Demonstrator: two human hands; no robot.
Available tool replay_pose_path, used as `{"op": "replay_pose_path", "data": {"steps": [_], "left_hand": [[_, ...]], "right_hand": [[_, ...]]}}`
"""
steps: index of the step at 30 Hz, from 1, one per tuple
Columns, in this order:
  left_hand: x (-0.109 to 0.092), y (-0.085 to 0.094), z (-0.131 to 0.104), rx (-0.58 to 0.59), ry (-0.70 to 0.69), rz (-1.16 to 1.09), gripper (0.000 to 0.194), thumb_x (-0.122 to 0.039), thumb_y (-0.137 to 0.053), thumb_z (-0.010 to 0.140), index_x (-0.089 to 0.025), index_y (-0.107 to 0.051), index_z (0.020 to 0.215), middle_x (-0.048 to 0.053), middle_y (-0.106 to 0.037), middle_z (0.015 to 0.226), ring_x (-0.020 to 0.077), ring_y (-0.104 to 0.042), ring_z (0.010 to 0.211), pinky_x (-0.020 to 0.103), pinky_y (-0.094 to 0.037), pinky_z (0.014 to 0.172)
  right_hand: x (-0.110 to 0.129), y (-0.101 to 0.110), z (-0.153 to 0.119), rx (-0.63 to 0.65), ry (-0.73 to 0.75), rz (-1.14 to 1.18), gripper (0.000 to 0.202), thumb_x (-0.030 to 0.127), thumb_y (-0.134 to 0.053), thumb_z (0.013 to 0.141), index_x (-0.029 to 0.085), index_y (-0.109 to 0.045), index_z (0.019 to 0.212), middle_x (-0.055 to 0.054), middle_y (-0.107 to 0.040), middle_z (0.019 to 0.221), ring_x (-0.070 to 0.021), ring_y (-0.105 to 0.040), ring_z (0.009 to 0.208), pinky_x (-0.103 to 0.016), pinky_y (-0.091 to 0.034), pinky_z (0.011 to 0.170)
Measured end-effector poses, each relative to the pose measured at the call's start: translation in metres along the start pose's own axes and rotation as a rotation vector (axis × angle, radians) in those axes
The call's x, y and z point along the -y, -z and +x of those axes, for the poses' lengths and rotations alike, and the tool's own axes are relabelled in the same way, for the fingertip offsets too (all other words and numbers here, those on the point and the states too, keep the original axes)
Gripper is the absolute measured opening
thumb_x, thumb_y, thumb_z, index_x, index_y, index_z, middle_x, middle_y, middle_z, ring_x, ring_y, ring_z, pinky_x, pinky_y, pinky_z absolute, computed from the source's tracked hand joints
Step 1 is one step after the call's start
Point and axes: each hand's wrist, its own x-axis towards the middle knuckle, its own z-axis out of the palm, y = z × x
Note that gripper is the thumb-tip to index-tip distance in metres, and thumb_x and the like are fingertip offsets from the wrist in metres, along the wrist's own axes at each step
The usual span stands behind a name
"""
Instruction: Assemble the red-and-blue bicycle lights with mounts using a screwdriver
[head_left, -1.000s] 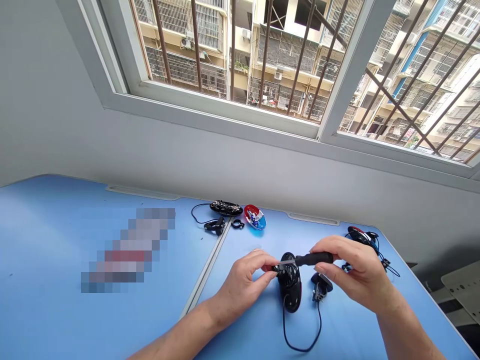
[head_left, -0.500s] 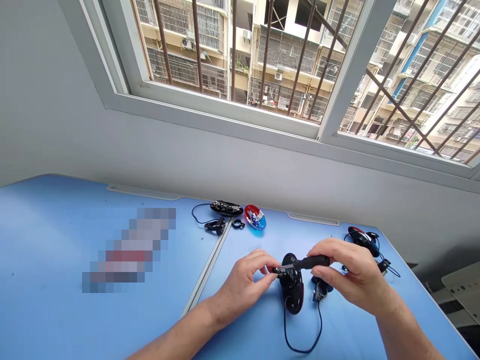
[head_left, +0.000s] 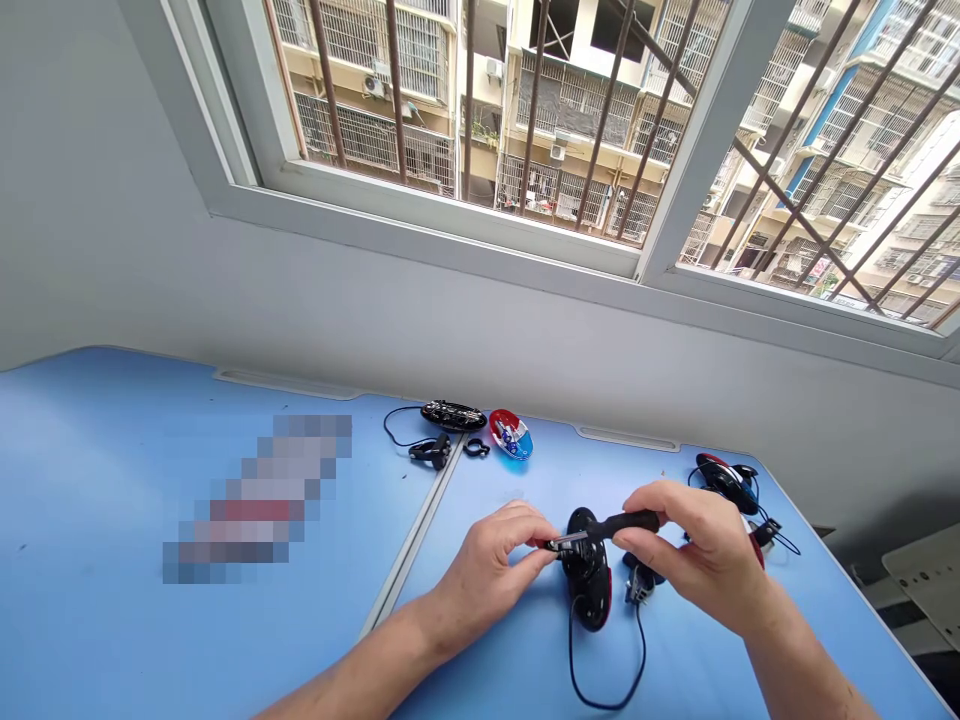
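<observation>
Black oval device [head_left: 591,598] is located between the two hands, at the right part of the counter [head_left: 225,650]; contact with the surface cannot be told. A small part at its side is pinched between thumb and fingers of the left hand [head_left: 499,550]. Screwdriver [head_left: 632,522] is gripped by its handle in the right hand [head_left: 697,535], shaft pointed at that part. By a looped cable [head_left: 600,707], the device is linked to a small black clip [head_left: 640,582].

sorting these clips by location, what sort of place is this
Probably an indoor workspace, perhaps a room in a flat or office: a blue table below a barred window, with the right hand holding a screwdriver.
</observation>
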Motion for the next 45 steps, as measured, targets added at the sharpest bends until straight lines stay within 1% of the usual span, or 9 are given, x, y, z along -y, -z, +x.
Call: {"op": "replay_pose_path", "data": {"steps": [3, 8, 13, 17, 25, 32, 37, 42, 45], "left_hand": [[0.002, 0.000, 0.000, 0.005, -0.012, 0.005, 0.015, -0.013, -0.054, 0.081, -0.018, -0.069, 0.079, 0.004, -0.067, 0.075, 0.0181, -0.058, 0.074, 0.030, -0.048, 0.070], [0.002, 0.001, 0.000, 0.023, -0.017, 0.007, 0.016, -0.014, -0.054, 0.082, -0.018, -0.069, 0.080, 0.004, -0.067, 0.077, 0.0179, -0.059, 0.074, 0.030, -0.049, 0.071], [0.003, 0.001, 0.000, 0.015, -0.026, -0.006, 0.016, -0.012, -0.055, 0.080, -0.019, -0.069, 0.081, 0.004, -0.068, 0.078, 0.0181, -0.059, 0.076, 0.030, -0.049, 0.071], [0.003, 0.000, 0.000, 0.025, -0.027, -0.017, 0.016, -0.011, -0.054, 0.080, -0.018, -0.069, 0.080, 0.005, -0.067, 0.077, 0.0183, -0.059, 0.075, 0.031, -0.049, 0.071], [0.002, -0.001, -0.001, 0.039, -0.066, -0.050, 0.017, -0.011, -0.053, 0.080, -0.016, -0.070, 0.082, 0.006, -0.068, 0.079, 0.0189, -0.060, 0.076, 0.032, -0.050, 0.072], [0.005, -0.002, -0.003, 0.046, -0.072, -0.055, 0.020, -0.008, -0.053, 0.078, -0.018, -0.069, 0.083, 0.005, -0.067, 0.080, 0.0180, -0.060, 0.077, 0.031, -0.050, 0.073], [0.005, -0.002, -0.002, 0.041, -0.093, -0.046, 0.020, -0.007, -0.052, 0.077, -0.017, -0.069, 0.081, 0.005, -0.067, 0.079, 0.0182, -0.060, 0.077, 0.031, -0.050, 0.072], [0.005, -0.003, -0.001, 0.056, -0.100, -0.038, 0.020, -0.009, -0.052, 0.078, -0.019, -0.069, 0.082, 0.005, -0.067, 0.079, 0.0183, -0.060, 0.077, 0.031, -0.051, 0.073], [0.005, -0.003, -0.001, 0.061, -0.102, -0.042, 0.018, -0.011, -0.054, 0.080, -0.019, -0.069, 0.083, 0.005, -0.068, 0.080, 0.0184, -0.060, 0.076, 0.032, -0.051, 0.073]], "right_hand": [[0.002, -0.005, 0.002, -0.028, -0.018, -0.011, 0.011, 0.028, -0.055, 0.091, 0.019, -0.054, 0.084, 0.002, -0.057, 0.058, -0.0095, -0.049, 0.048, -0.019, -0.040, 0.044], [0.003, -0.006, 0.001, 0.032, -0.030, 0.140, 0.006, 0.022, -0.055, 0.090, 0.020, -0.056, 0.096, 0.000, -0.062, 0.068, -0.0109, -0.054, 0.056, -0.021, -0.045, 0.051], [0.002, 0.005, -0.005, 0.190, -0.161, 0.276, 0.022, 0.015, -0.052, 0.090, 0.023, -0.055, 0.110, -0.002, -0.065, 0.085, -0.0114, -0.057, 0.064, -0.021, -0.048, 0.055], [-0.001, 0.013, -0.006, 0.227, -0.117, 0.276, 0.032, 0.014, -0.047, 0.092, 0.024, -0.051, 0.122, -0.004, -0.065, 0.089, -0.0133, -0.058, 0.070, -0.023, -0.049, 0.057], [0.003, 0.005, -0.001, 0.110, -0.051, 0.270, 0.035, 0.012, -0.050, 0.091, 0.023, -0.052, 0.124, -0.006, -0.066, 0.103, -0.0165, -0.063, 0.091, -0.030, -0.053, 0.078], [0.010, -0.011, 0.004, -0.058, 0.097, 0.191, 0.027, 0.011, -0.059, 0.087, 0.020, -0.055, 0.112, -0.005, -0.068, 0.080, -0.0161, -0.062, 0.068, -0.029, -0.052, 0.062], [0.013, -0.017, 0.006, -0.186, 0.165, 0.155, 0.027, 0.013, -0.059, 0.088, 0.019, -0.052, 0.113, -0.005, -0.066, 0.076, -0.0151, -0.059, 0.063, -0.028, -0.050, 0.058], [0.011, -0.015, 0.005, -0.152, 0.163, 0.098, 0.024, 0.014, -0.058, 0.087, 0.020, -0.055, 0.110, -0.004, -0.065, 0.075, -0.0159, -0.058, 0.063, -0.028, -0.050, 0.057], [0.009, -0.009, 0.003, -0.059, 0.118, 0.089, 0.034, 0.011, -0.054, 0.088, 0.019, -0.051, 0.120, -0.009, -0.067, 0.091, -0.0195, -0.062, 0.079, -0.033, -0.054, 0.067]]}}
